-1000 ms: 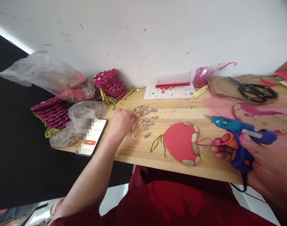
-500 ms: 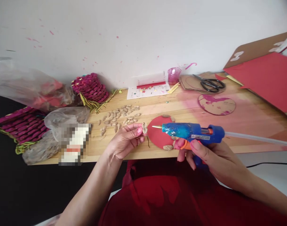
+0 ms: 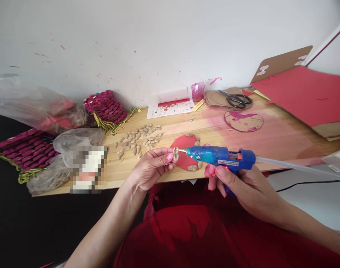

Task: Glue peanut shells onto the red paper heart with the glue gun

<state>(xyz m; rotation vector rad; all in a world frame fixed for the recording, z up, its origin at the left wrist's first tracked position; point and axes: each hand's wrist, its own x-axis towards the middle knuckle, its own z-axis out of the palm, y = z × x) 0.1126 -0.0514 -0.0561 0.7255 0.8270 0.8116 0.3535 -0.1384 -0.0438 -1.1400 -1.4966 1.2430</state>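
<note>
My left hand (image 3: 150, 169) pinches a small peanut shell (image 3: 176, 154) between thumb and fingers, just off the table's front edge. My right hand (image 3: 239, 186) grips a blue glue gun (image 3: 220, 156), finger on the orange trigger, and its metal nozzle touches the shell. Behind them lies a red paper circle (image 3: 183, 147) with peanut shells stuck along its rim. A loose heap of peanut shells (image 3: 139, 136) sits to its left on the wooden table (image 3: 276, 137).
Left of the heap are plastic bags (image 3: 75, 139), a phone (image 3: 87, 169) and woven magenta mats (image 3: 105, 106). At the back are a sticker sheet (image 3: 172, 108), a pink cup (image 3: 198, 91), black scissors (image 3: 237, 99), a paint-stained cardboard disc (image 3: 244, 121), and red paper sheets (image 3: 301, 93).
My left hand left the shell heap and brought one shell toward me. My right hand swung the glue gun left until its nozzle met the shell.
</note>
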